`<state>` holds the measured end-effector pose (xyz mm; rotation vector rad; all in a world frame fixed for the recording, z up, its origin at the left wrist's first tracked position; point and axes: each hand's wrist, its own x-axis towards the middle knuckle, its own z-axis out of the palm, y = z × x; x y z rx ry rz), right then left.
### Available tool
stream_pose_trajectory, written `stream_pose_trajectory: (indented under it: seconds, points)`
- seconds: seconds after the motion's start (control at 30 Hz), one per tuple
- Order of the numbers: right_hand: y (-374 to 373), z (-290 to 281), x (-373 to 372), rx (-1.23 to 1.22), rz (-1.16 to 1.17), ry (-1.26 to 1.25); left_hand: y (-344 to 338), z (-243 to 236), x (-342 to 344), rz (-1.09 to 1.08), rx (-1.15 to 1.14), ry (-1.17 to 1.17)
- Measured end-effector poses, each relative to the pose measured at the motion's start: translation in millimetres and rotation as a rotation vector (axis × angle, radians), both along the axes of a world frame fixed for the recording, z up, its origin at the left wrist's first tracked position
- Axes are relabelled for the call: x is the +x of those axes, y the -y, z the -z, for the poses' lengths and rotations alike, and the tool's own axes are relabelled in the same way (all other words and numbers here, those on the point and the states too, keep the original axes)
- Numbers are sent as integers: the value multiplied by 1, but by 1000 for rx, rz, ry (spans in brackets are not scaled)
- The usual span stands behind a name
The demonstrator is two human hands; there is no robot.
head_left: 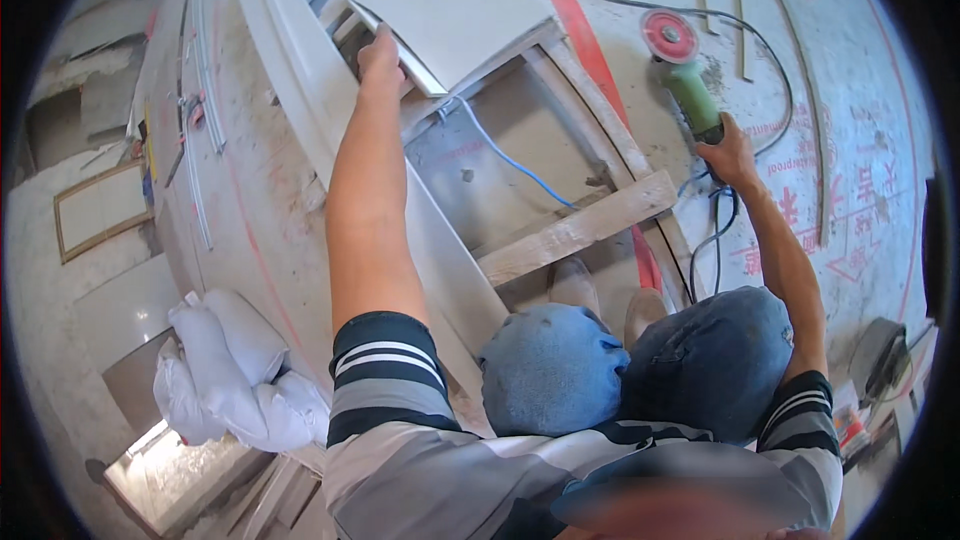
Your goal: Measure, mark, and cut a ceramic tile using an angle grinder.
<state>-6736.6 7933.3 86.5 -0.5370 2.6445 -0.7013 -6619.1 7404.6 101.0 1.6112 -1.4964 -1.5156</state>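
Observation:
My left hand point(380, 62) reaches far forward, its fingers closed around a narrow white strip point(418, 68). That strip lies along the left edge of a large white panel point(470, 0), which rests on a wooden frame bench point(585, 230). Out to the right, my right hand point(730, 152) grips the dark rear end of a green angle grinder point(688, 90). The grinder's red disc point(670, 36) points away from me, low over the floor. I cannot tell whether the disc is spinning.
A blue cord point(515, 162) hangs across the bench opening. The black cable point(785, 70) loops over the floor around the grinder. Thin strips point(800, 50) lie at far right. A long white board point(300, 60) runs left of the bench, with white sacks point(235, 370) behind.

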Motion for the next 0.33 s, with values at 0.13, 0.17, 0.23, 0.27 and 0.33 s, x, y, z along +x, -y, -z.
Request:
stream_pose_trajectory:
  seconds: [0.13,0.17,0.23,0.27,0.33]
  points:
    - [1,0,-2,7,-10,111,-5,-11,-2,59,-3,153]
    - [1,1,0,20,-5,104,-4,-9,-1,68,18,153]
    - [2,5,0,29,-2,99,6,1,3,127,63,95]
    - [1,6,0,19,3,89,12,7,6,127,54,98]
    - [-2,9,-1,35,8,105,20,22,6,102,65,37]
